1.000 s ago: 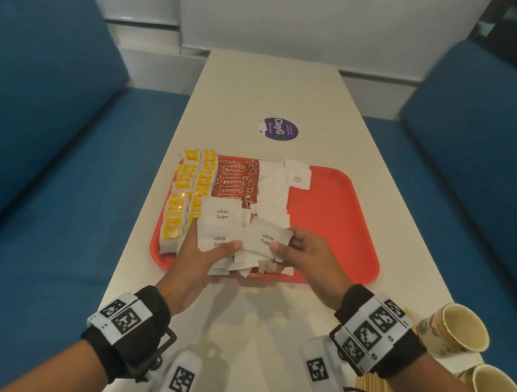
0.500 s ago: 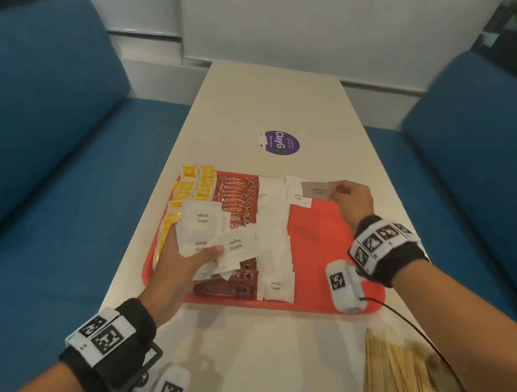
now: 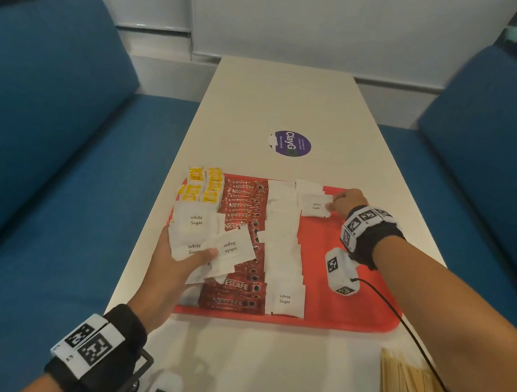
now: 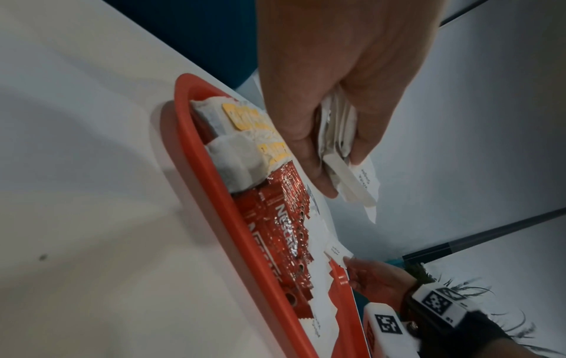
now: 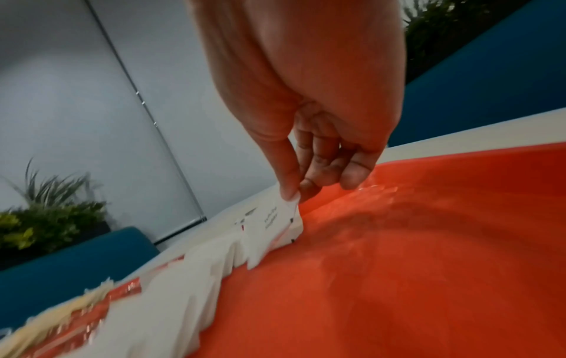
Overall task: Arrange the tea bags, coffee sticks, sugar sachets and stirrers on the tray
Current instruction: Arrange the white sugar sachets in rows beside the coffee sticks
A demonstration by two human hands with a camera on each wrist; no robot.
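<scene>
Pinching 1 sugar sachet (image 3: 315, 205) in right hand (image 3: 348, 202) at tray (image 3: 350, 313) far edge, left hand (image 3: 175, 262) gripping sachet stack (image 3: 207, 238)

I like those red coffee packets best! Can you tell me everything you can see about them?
The coffee sticks are long, thin, shiny red packets with white NESCAFE lettering. They lie flat on the red tray, overlapping one another in a column running from its far edge to its near edge. Yellow-tagged tea bags sit on their left, a column of white sugar sachets on their right. The left hand, holding more sachets, hides part of them.
</scene>
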